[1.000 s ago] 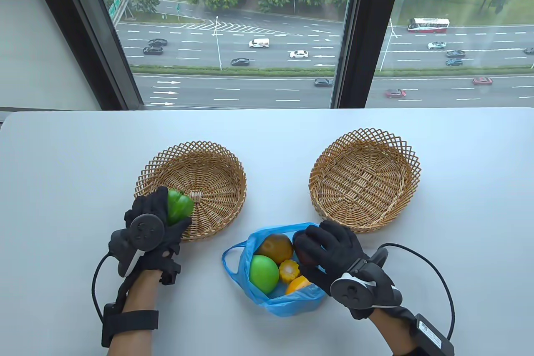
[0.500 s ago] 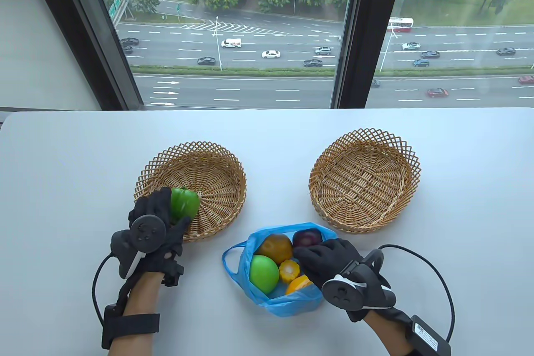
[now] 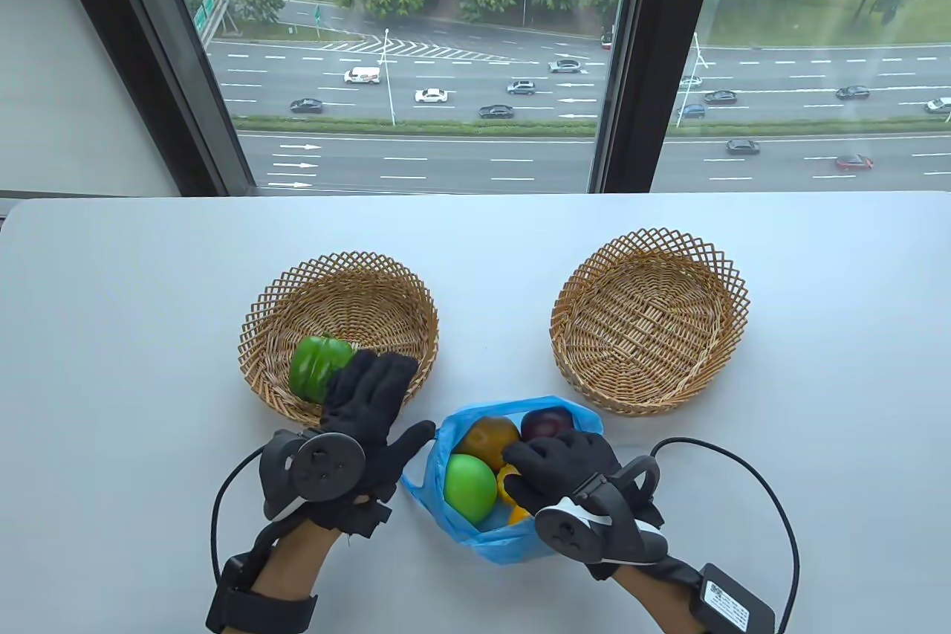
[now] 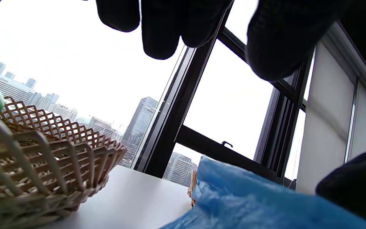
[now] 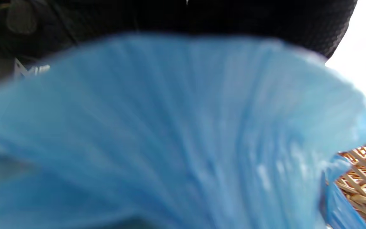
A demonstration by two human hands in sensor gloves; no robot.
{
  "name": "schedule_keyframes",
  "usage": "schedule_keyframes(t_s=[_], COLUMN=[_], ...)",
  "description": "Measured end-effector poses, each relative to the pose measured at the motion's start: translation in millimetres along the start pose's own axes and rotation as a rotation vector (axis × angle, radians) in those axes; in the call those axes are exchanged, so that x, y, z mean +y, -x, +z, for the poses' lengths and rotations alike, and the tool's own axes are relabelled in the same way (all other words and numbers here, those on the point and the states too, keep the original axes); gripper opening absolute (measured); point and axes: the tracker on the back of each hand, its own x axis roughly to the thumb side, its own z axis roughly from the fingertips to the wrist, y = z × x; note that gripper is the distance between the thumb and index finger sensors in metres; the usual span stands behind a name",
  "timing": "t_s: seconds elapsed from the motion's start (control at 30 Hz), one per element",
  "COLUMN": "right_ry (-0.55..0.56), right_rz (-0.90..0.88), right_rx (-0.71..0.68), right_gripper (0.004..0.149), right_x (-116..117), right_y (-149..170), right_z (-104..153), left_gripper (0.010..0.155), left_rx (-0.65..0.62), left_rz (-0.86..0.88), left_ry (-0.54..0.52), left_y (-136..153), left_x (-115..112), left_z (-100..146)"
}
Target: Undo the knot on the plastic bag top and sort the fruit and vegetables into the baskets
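Note:
The green pepper [image 3: 316, 366] lies in the left basket [image 3: 334, 266], free of my left hand [image 3: 375, 400]. That hand hovers over the basket's near rim with straight, spread fingers [image 4: 164, 28] and holds nothing. The untied blue bag [image 3: 520, 552] lies open between the hands. In it are a green apple [image 3: 469, 487], a brown fruit [image 3: 487, 441], a dark purple one [image 3: 546, 424] and an orange piece [image 3: 518, 513]. My right hand [image 3: 553, 459] reaches into the bag, fingers and thumb curled round the yellow corn piece [image 3: 507, 479], mostly hidden.
The right basket [image 3: 713, 255] stands beyond the bag, with nothing in it. A window runs along the table's far edge. Glove cables trail by both wrists. The bag [image 5: 170, 127] fills the right wrist view, the right basket [image 5: 364, 178] at its edge.
My left hand let go of the pepper in the left basket and moved right toward the bag. My right hand slid from the purple fruit to the corn.

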Motion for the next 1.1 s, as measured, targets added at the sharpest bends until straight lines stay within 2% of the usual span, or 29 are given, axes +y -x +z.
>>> schedule_keyframes(t_s=[0.1,0.2,0.33,0.43,0.57,0.73,0.93,1.1], right_ry=[-0.016,-0.101,-0.157,-0.250,-0.338,-0.380,-0.379,-0.450], right_rz=[0.077,0.120,0.149,0.099,0.016,-0.022,0.011,-0.003], right_rx=[-0.011,-0.010,-0.019,-0.019,-0.012,0.006,0.020,0.032], right_gripper=[0.042,0.048,0.052,0.059,0.067,0.071,0.073,0.077], right_x=[3,8,15,22,33,37,36,40], right_y=[-6,-8,-10,-9,-6,-6,-6,-9], right_z=[-3,-5,-8,-12,-13,-15,-15,-18], left_gripper=[0.073,0.067,0.068,0.069,0.072,0.078,0.078,0.077], left_rx=[-0.046,-0.098,-0.114,-0.126,-0.118,-0.082,-0.073,-0.054], left_rz=[0.008,-0.004,0.003,-0.004,-0.024,0.013,0.033,0.078], left_ry=[0.049,0.176,0.351,0.416,0.471,0.516,0.523,0.535], left_y=[-12,-21,-30,-33,-32,-27,-27,-24], left_x=[-10,-26,-44,-54,-63,-69,-71,-74], left_z=[0,0,1,1,1,0,0,-1])
